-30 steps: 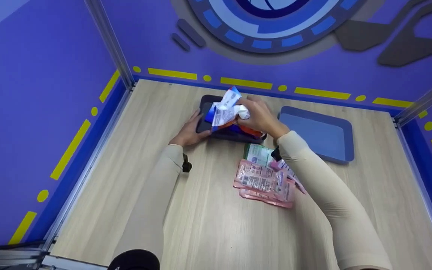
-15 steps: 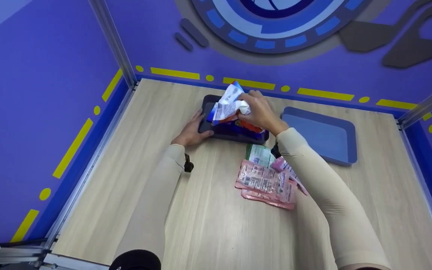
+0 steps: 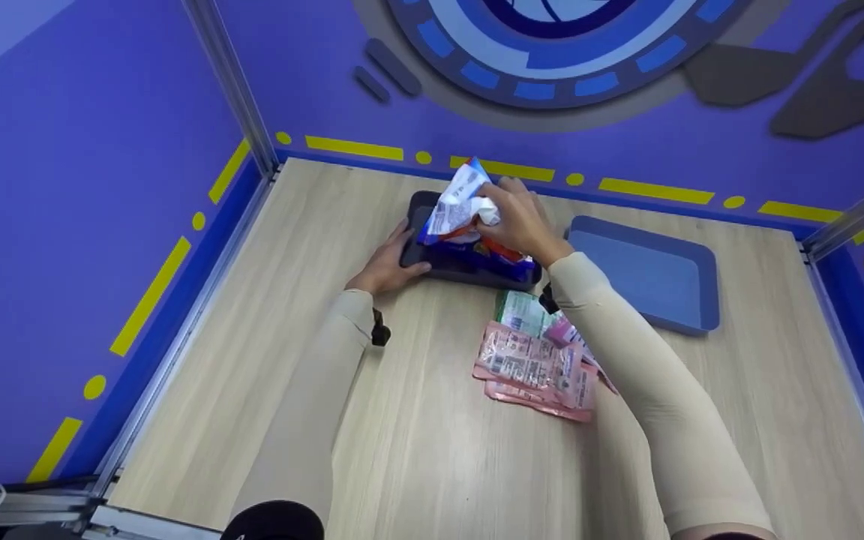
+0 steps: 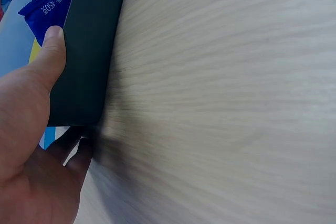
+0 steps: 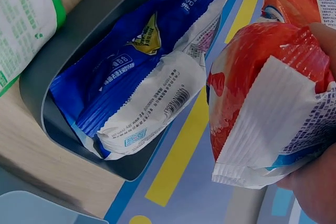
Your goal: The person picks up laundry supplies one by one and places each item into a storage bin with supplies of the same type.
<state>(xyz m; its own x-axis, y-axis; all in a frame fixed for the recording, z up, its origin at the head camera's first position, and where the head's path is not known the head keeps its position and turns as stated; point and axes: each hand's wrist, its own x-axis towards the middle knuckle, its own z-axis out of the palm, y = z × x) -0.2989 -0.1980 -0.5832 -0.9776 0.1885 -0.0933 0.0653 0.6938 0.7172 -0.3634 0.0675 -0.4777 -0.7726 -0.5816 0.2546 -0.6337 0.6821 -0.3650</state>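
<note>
My right hand [image 3: 518,221] grips a crumpled red, white and blue plastic packet [image 5: 262,108] above a dark grey tray [image 5: 86,11]. In the right wrist view, a blue and white packet [image 5: 136,82] lies inside that tray, printed with 450 and a barcode. The left hand [image 3: 387,266] holds the tray's left end. Its thumb [image 4: 52,51] lies over the rim, and the other fingers are on the outside at the corner. Pink packets [image 3: 529,367] and a green and white one [image 3: 522,313] lie in a pile in front of the tray.
A blue-grey tray [image 3: 646,322] sits on the wooden table [image 3: 417,450], right of the dark one. Blue-purple panels [image 3: 604,150] with metal posts [image 3: 233,97] stand at the back and sides. The right forearm [image 3: 649,375] passes over the edge of the packet pile.
The right hand has lifted the packet slightly away from me, and more of the blue packet in the tray shows. The left hand keeps its place. The head view has shifted slightly.
</note>
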